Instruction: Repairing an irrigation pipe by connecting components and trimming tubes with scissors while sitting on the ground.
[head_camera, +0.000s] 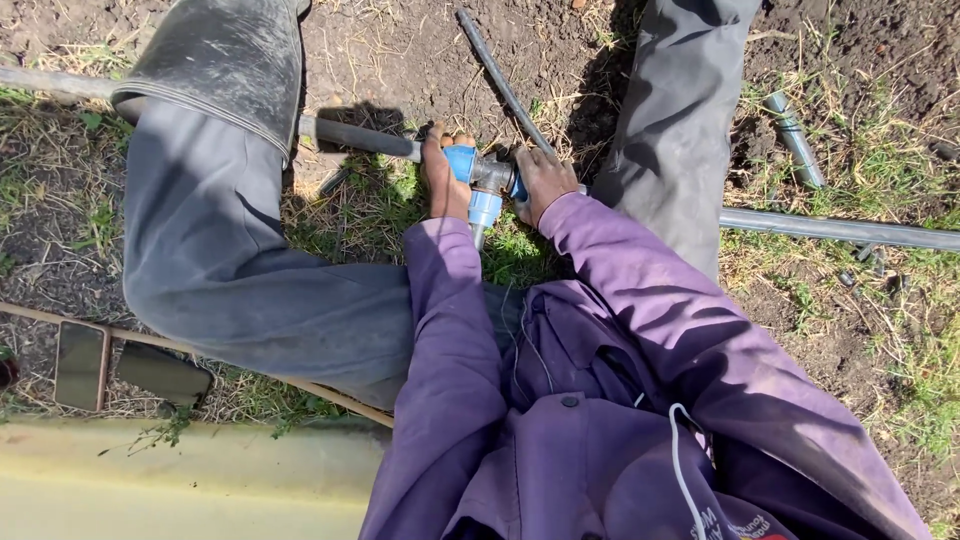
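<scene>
Both hands are clamped onto one pipe joint down in the dirt. The left hand (443, 178) is curled tight around the blue collar at the left end of the blue and grey tee fitting (487, 184), right where the dark pipe (360, 137) runs into it. The right hand (543, 180) grips the opposite end of the same fitting, fingers wrapped over its blue collar. The fitting sits between the two hands, just above a tuft of grass, with its third blue outlet pointing back toward the person's body.

Out past the right hand, a second dark pipe (840, 230) lies along the ground to the right. A thinner black hose (500, 80) snakes away from above the fitting across bare soil. Left of the left hand stands a black rubber boot (215, 60) over a grey trouser leg. Well off to the right lies a short grey pipe offcut (795, 140). Both purple sleeves (450, 330) reach forward from the body.
</scene>
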